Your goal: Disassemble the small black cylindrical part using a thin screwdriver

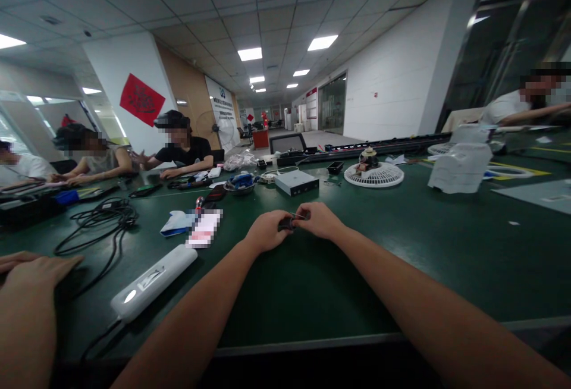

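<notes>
Both my arms reach out over the dark green table (339,270). My left hand (265,231) and my right hand (319,219) meet at the middle of the table, fingers curled in. Together they pinch a small dark part (288,222) with a thin wire or pin sticking out toward the right hand. What the part is I cannot make out.
A white power strip (151,281) with a black cord lies at the near left, beside another person's hand (31,267). Black cables (104,219), a grey box (297,182), a white fan grille (373,175) and white bags (459,166) sit further off. Several people work at the far edges.
</notes>
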Demonstrator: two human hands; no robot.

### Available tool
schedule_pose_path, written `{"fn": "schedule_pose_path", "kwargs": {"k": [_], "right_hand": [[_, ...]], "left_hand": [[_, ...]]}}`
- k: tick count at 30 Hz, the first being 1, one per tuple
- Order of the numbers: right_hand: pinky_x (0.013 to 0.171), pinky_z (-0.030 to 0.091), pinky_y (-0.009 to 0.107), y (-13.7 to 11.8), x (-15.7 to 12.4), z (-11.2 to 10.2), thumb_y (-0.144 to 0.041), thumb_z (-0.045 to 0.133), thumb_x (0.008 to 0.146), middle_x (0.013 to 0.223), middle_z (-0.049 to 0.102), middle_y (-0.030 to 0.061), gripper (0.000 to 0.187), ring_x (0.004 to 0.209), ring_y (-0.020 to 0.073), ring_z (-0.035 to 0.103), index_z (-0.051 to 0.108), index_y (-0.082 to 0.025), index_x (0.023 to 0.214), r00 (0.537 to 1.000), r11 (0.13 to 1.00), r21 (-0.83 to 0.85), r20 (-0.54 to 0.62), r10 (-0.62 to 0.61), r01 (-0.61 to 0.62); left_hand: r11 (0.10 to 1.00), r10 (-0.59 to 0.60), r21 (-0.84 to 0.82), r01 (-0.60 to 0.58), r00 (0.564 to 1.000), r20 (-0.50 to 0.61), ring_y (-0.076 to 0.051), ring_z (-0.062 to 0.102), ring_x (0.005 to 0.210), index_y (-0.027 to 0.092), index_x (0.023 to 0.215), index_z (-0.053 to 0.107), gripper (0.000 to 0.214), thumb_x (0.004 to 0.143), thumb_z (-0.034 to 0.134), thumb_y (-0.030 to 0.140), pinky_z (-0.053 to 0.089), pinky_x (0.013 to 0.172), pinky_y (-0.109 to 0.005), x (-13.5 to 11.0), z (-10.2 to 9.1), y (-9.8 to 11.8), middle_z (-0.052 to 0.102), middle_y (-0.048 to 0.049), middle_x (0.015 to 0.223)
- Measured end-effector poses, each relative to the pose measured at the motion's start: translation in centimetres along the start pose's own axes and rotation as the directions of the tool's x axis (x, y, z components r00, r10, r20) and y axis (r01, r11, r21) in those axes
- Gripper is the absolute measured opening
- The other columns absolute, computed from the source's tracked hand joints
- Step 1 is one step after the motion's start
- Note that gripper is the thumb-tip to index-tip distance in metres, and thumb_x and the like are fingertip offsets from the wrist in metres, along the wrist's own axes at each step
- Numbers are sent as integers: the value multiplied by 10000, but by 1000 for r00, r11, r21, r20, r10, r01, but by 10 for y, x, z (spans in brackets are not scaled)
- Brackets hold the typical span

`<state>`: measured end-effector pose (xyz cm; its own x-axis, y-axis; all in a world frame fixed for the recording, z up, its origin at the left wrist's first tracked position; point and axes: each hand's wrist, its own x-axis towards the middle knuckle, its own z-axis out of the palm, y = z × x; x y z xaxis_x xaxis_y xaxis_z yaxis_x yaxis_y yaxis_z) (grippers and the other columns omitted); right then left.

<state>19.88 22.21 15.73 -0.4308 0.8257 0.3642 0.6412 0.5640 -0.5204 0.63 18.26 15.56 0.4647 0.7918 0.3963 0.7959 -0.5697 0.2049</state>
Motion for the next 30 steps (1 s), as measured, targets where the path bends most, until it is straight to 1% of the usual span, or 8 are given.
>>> {"fn": "schedule_pose_path", "kwargs": {"k": [3,9,15,19,21,24,27,30], "right_hand": [[596,389,239,4,1,2,-360,737,719,748,697,11,186,680,144,590,727,-188,789,1000,1000,5,-1,9,-9],[606,380,243,4,3,2,-316,714,747,734,710,5,133,679,145,589,765,-211,811,999,1000,-14,33,-13,14],[606,389,242,2,0,1,-278,698,742,751,726,21,127,687,151,607,769,-195,807,1000,1000,-11,4,-11,11],[566,378,245,1,-3,4,-359,649,775,688,700,27,222,642,150,603,750,-163,747,1000,999,32,-13,4,-3],[563,380,246,-1,-2,7,-372,643,778,707,699,27,230,655,154,609,741,-165,767,1000,999,46,-19,15,-14],[601,412,241,-2,-1,9,-351,665,764,805,714,31,224,715,160,628,715,-179,899,999,997,73,-21,40,-38],[628,433,246,0,1,8,-303,606,828,845,714,37,231,729,157,632,662,-181,1017,996,996,58,-56,72,-69],[659,441,250,4,2,4,-223,594,841,857,718,29,176,747,157,636,680,-205,993,999,999,-28,-39,27,-28]], "left_hand": [[1000,17,-19,-16,1000,14,-223,635,965,205,1104,638,314,795,677,249,493,859,-319,0,-1,2,687,-60,1065],[999,33,-35,-32,999,16,-210,640,921,209,1098,634,314,790,684,246,500,827,-310,0,-1,-1,688,-51,1028],[999,32,-5,-32,999,13,-211,639,885,201,1081,635,308,791,689,288,498,775,-301,-1,-1,0,687,-55,1000],[1000,22,-20,-23,999,-47,-204,640,877,192,1056,628,300,773,697,261,491,775,-293,0,0,1,687,-52,992],[1000,19,-13,-20,997,-75,-200,640,855,194,1023,629,271,767,694,254,488,757,-286,1,0,0,686,-48,967],[1000,-12,24,14,996,-87,-203,642,828,205,960,632,208,765,686,250,486,717,-284,2,2,-4,686,-40,932],[995,-78,47,83,992,-99,-216,648,867,222,966,638,230,745,703,235,492,740,-298,2,3,-9,694,-34,964],[989,-138,43,144,983,-122,-222,650,896,223,977,645,263,728,727,237,497,770,-310,1,3,-14,699,-36,982]]}}
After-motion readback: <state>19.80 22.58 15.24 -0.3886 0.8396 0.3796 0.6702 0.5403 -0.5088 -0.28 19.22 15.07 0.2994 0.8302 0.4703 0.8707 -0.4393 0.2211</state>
